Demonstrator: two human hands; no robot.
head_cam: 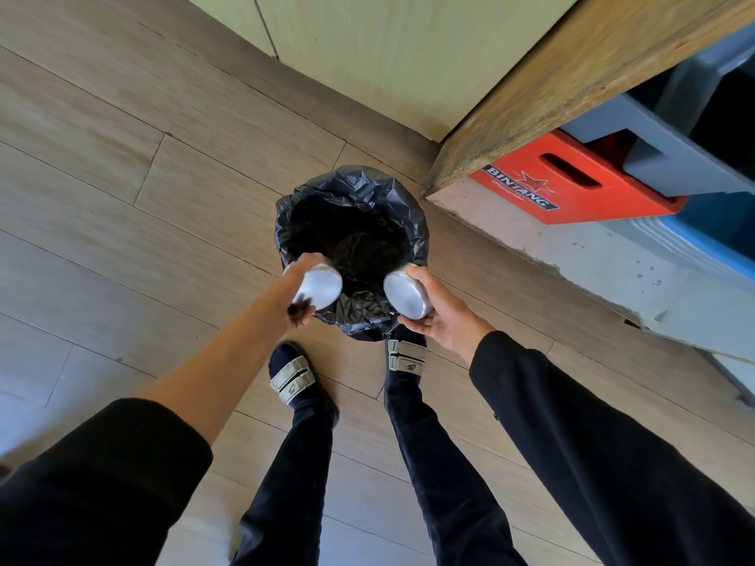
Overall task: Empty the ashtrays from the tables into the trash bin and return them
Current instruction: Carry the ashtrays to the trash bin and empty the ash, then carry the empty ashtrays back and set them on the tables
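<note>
A trash bin [302, 214] lined with a black plastic bag stands on the floor just in front of my feet. My left hand [296, 281] grips a round silver ashtray [322, 287], turned over with its bottom facing me, above the bin's near left rim. My right hand [439, 312] holds a second silver ashtray [406, 294], also tipped mouth-down, over the near right rim. The inside of the bin is dark, with dark debris at the bottom.
A wooden counter edge [572, 83] juts out at the upper right. Under it sit a red Bintang crate [572, 185] and grey and blue bins [674, 157]. Pale wood-look floor planks [122, 157] stretch to the left. A light wall panel [388, 55] rises behind the bin.
</note>
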